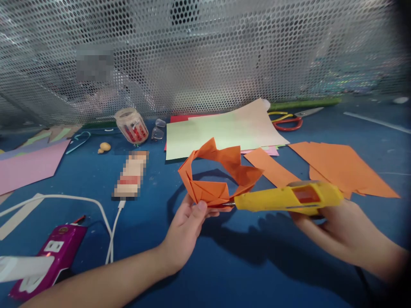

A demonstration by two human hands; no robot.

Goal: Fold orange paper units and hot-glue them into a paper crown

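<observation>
An orange folded-paper ring (pixel 210 192) with pointed tips is pinched at its near side by my left hand (pixel 188 224), thumb in front. My right hand (pixel 340 231) is wrapped round the handle of a yellow hot glue gun (pixel 272 199). The gun points left, and its metal nozzle meets the ring's lower fold, close to my left fingertips. Whether glue is coming out I cannot tell. To the right of the ring lie an orange paper strip (pixel 271 167) and several orange sheets (pixel 343 164).
Behind the ring lie pale sheets (pixel 218 132) and scissors (pixel 295 119). A jar (pixel 131 126) and a phone (pixel 131 175) on a white cable stand to the left. Nearer are a purple power strip (pixel 61 248) and pink paper (pixel 35 164). A perforated metal screen (pixel 205 55) closes the back.
</observation>
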